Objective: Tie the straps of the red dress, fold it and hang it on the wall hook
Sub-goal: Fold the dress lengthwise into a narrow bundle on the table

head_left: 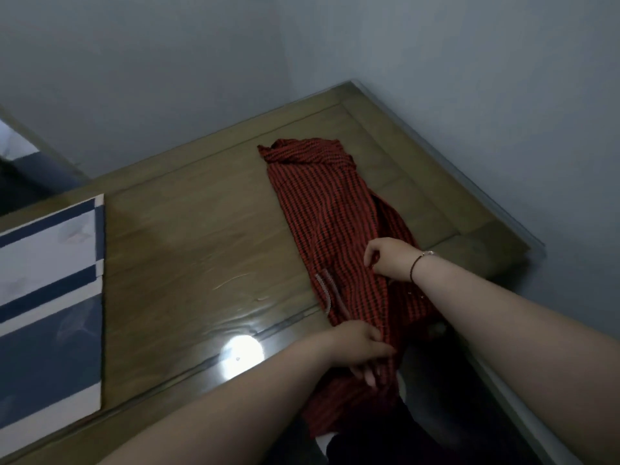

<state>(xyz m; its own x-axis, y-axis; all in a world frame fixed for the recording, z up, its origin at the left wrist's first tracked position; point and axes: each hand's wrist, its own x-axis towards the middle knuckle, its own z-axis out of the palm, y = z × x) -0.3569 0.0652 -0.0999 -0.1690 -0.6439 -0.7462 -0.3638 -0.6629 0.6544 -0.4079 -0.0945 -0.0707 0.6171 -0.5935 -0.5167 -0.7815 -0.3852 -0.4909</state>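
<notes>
The red dress point(322, 209), dark-striped, lies lengthwise on the wooden table point(188, 236), its far end bunched near the wall and its near end hanging over the front edge. A pale beaded strap point(326, 290) shows on the cloth near the front. My left hand point(360, 347) pinches a fold of the dress at the table's front edge. My right hand point(391, 258), with a thin bracelet at the wrist, rests on the dress's right side, fingers curled on the fabric. No wall hook is in view.
A blue-and-white striped board point(50, 297) lies on the table's left part. Grey walls point(469, 78) meet in a corner behind the table. A bright lamp reflection point(240, 355) shines on the glossy tabletop near the front edge.
</notes>
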